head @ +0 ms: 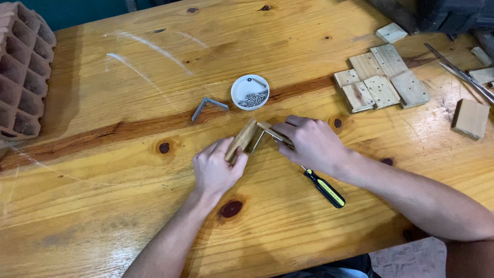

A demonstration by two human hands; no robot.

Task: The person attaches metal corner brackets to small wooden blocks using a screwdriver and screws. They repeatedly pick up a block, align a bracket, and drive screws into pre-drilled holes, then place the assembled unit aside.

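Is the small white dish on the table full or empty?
Not empty: the white dish holds a small pile of metal screws, covering part of its bottom.

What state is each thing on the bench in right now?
Left hand: shut on wood piece.
Right hand: shut on second wood piece, with a metal bracket in the corner.
Screwdriver: lying flat, unheld.
Dish: upright, holding screws.
Spare bracket: lying flat, untouched.
Wood blocks: grouped flat at far right.
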